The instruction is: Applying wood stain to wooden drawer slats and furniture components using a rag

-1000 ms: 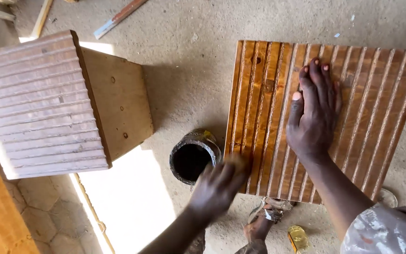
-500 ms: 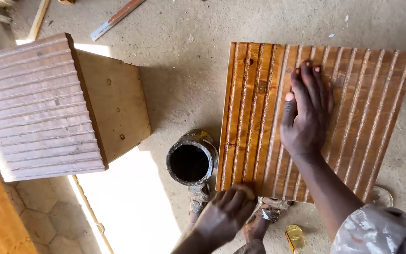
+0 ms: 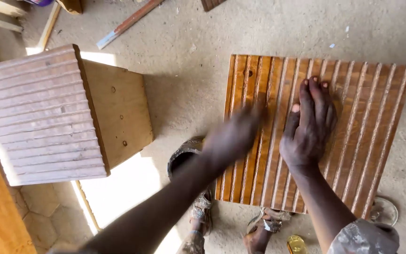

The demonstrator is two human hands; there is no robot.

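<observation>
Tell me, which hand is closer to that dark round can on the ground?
The left hand. It is blurred, over the left part of the ridged wooden panel, just right of the can. The right hand lies flat further right on the panel.

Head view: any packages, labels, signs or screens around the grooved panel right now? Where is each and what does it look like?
No signs or screens.
Round tin: left of the grooved panel, partly behind the left hand; dark opening, worn label band on the rim.
Small yellow container: bottom edge, below the right hand; rounded, glossy.
</observation>
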